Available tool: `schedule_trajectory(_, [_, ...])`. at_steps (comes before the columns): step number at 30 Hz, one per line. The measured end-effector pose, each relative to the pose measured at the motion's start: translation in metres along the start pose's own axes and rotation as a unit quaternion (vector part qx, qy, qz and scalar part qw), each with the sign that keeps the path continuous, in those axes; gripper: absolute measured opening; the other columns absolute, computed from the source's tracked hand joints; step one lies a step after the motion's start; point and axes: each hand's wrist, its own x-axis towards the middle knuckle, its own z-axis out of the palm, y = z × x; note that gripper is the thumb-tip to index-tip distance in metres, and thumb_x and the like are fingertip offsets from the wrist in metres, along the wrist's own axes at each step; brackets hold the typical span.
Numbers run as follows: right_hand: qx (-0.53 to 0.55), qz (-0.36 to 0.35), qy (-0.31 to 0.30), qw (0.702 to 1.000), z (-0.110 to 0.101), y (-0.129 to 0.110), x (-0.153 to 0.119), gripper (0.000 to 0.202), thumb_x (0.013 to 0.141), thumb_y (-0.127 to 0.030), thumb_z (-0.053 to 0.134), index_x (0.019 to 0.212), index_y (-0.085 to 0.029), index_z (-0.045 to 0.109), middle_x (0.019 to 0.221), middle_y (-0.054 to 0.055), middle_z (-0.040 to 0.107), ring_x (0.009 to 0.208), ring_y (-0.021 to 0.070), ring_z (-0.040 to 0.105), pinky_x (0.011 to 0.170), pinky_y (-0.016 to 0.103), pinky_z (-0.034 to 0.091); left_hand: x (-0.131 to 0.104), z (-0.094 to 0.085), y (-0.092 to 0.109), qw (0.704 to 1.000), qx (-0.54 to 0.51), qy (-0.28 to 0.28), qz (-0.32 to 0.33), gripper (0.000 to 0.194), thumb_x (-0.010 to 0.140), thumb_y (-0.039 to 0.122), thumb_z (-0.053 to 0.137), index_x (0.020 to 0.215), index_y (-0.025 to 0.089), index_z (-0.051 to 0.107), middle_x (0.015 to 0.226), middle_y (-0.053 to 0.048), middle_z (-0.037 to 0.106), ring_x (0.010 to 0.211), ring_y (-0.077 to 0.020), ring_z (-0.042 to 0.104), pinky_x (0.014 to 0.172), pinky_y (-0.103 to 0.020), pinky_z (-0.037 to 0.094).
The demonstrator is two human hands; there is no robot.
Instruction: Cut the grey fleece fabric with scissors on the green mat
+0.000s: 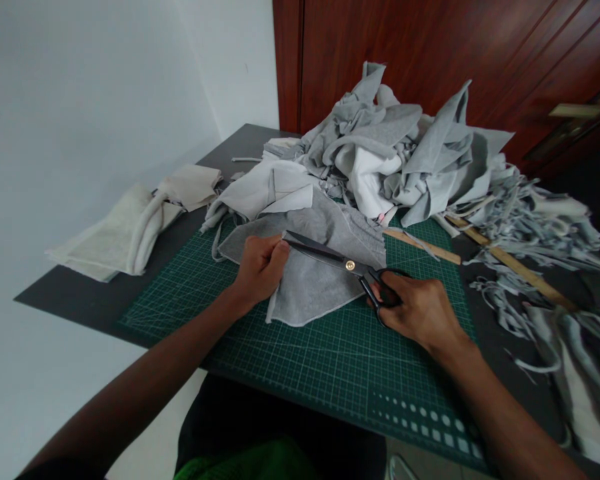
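Note:
My right hand (416, 305) is closed round the black handles of a pair of scissors (325, 252), whose long dark blades point left across a grey piece of fabric (313, 290). The blades look shut or nearly so. My left hand (263, 267) pinches an edge of that fabric right at the blade tips. The fabric spreads over the green cutting mat (300, 363), and its lower edge hangs in a curve beneath the scissors. What lies between my left thumb and fingers is partly hidden.
A big heap of grey and white fabric (380, 140) rises at the back. Pale folded cloth pieces (125, 230) lie at the left by the wall. On the right are thin fabric strips (530, 207) and a long wooden ruler (520, 267); another wooden strip (425, 245) lies on the mat.

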Motion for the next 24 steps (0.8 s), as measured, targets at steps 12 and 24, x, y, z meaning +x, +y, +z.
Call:
schedule_trajectory(12, [-0.024, 0.016, 0.004, 1.000, 0.0006, -0.0025, -0.0001, 0.013, 0.081, -0.025, 0.058, 0.070, -0.021, 0.054, 0.057, -0.005, 0.051, 0.047, 0.0101, 0.045, 0.052, 0.026, 0.026, -0.0004, 0.0004, -0.0033, 0.999, 0.033, 0.006, 0.035, 0.042, 0.093, 0.018, 0.044, 0.054, 0.021, 0.027, 0.041, 0.007, 0.024, 0.034, -0.0063, 0.024, 0.037, -0.027, 0.017])
schedule_trajectory(24, [-0.020, 0.032, -0.017, 0.999, -0.0025, -0.0073, -0.0004, 0.011, 0.080, -0.025, 0.056, 0.069, -0.022, 0.056, 0.055, -0.004, 0.053, 0.046, 0.0113, 0.045, 0.052, 0.026, 0.027, -0.0007, 0.0003, -0.0028, 0.990, 0.122, 0.022, 0.063, 0.037, 0.092, 0.016, 0.046, 0.058, 0.021, 0.031, 0.045, 0.008, 0.026, 0.036, -0.0065, 0.027, 0.041, -0.027, 0.020])
